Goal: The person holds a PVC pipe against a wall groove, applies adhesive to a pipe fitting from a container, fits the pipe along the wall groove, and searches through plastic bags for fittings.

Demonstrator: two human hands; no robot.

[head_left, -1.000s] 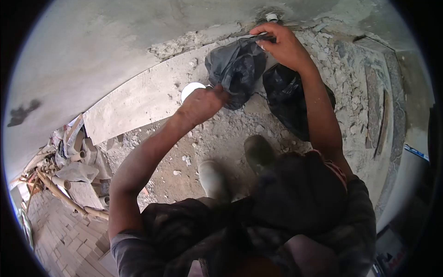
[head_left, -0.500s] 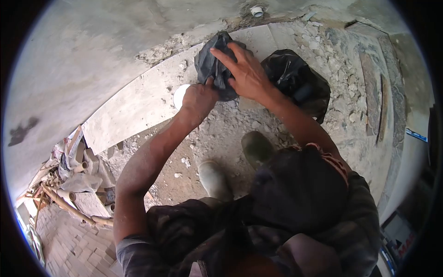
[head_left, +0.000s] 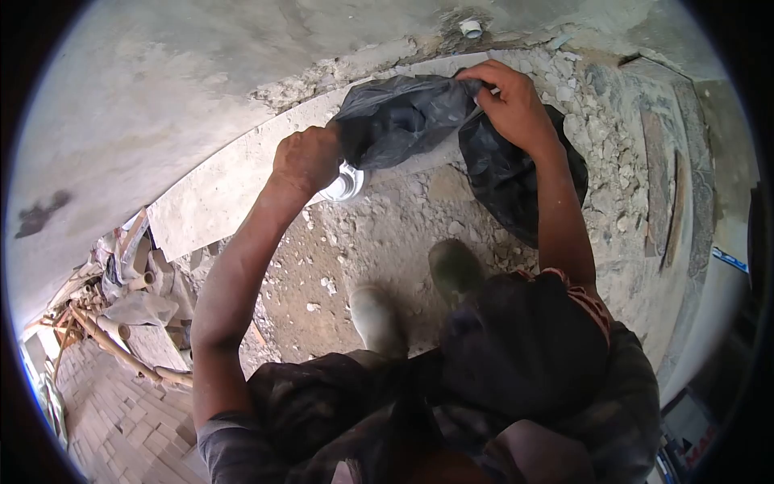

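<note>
Stretched between my two hands is a black plastic bag [head_left: 407,121], its mouth spread wide above the pale board. My left hand [head_left: 308,160] is closed in a fist on the bag's left edge. At the opposite edge my right hand [head_left: 509,101] pinches the plastic between thumb and fingers. A white round plastic piece [head_left: 344,184] sits just below my left hand, partly covered by it. Beneath my right forearm lies a second black plastic bag [head_left: 504,177] on the rubble; its contents cannot be made out.
A pale board [head_left: 218,198] runs along the foot of the wall, where a pipe end [head_left: 471,29] sticks out. Broken rubble [head_left: 609,149] covers the ground at right. Wooden poles and scraps [head_left: 133,306] are heaped at left. My boots [head_left: 377,319] stand on the dirt.
The bag, bunched between my hands before, is now pulled wide. My left hand has moved left and my right hand right, its fingers now gripping the edge. More of the white piece shows.
</note>
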